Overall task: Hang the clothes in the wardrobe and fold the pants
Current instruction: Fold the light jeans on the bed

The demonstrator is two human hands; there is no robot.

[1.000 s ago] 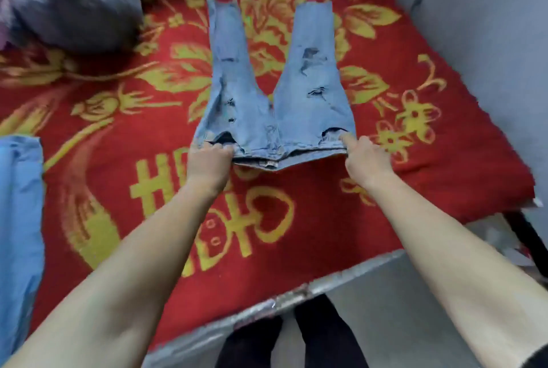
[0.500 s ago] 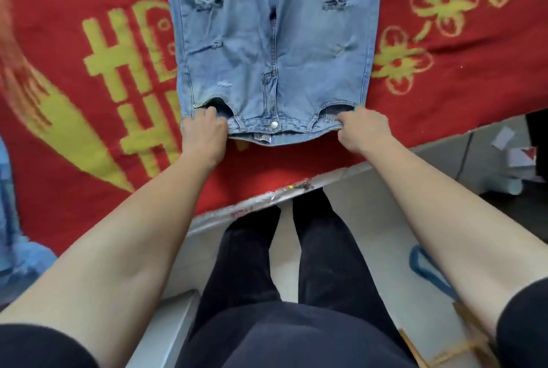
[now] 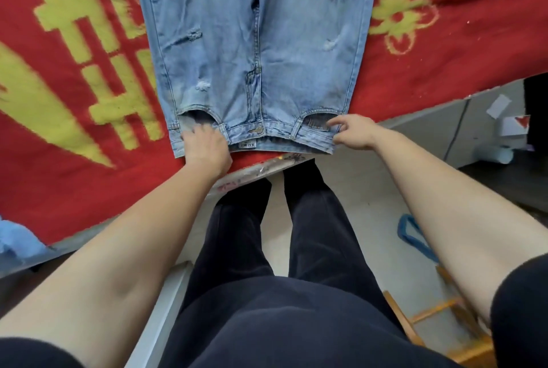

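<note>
One pair of ripped jeans (image 3: 255, 50) lies flat on the red blanket (image 3: 74, 160), waistband at the near edge, legs running off toward 12 o'clock. The left hand (image 3: 206, 149) presses flat on the waistband's 9 o'clock corner, fingers spread, gripping nothing. The right hand (image 3: 351, 132) hovers at the 3 o'clock corner with fingers loosely parted; whether it pinches the denim cannot be told. A second blue garment (image 3: 17, 244) shows at 8 o'clock.

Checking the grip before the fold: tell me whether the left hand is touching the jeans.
Touching. The head view shows the left hand lying flat on the jeans' waistband corner.
</note>
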